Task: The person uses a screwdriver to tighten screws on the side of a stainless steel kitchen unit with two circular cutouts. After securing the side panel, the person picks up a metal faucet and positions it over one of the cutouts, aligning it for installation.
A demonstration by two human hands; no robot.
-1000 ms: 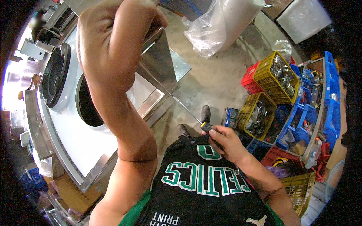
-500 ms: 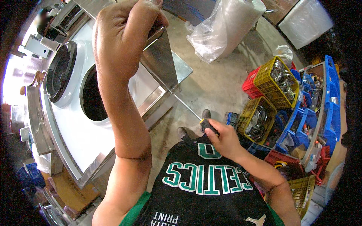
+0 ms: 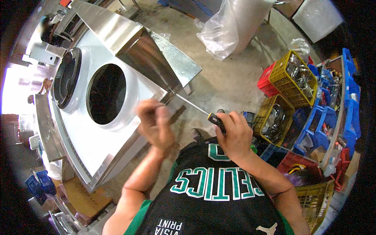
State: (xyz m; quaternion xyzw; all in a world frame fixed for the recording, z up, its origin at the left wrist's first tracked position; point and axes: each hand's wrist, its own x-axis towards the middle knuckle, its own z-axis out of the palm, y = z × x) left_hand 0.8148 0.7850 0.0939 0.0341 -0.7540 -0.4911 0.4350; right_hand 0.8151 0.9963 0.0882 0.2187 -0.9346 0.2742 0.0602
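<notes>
1. My right hand (image 3: 237, 135) is wrapped around the black-and-yellow handle of a screwdriver (image 3: 214, 119), fingers curled over it and thumb pressed along its side.
2. The screwdriver lies in front of my black jersey (image 3: 215, 184), its thin shaft slanting up and leftward to the lower corner of a steel upright (image 3: 150, 58). I cannot tell whether the tip sits in a screw there.
3. My left hand (image 3: 156, 127) is raised near that corner, in front of the edge of a white countertop (image 3: 88, 150). It is blurred, with the thumb apart from loosely bent, parted fingers.
4. The countertop has a round, dark opening (image 3: 107, 94), and beyond it to the left stands a black ring-shaped fitting (image 3: 69, 78).
5. On the floor to my right, two yellow crates (image 3: 288, 89) hold shiny coiled pieces, just beside a red crate (image 3: 266, 83). Blue bins (image 3: 322, 122) stand farther right.
</notes>
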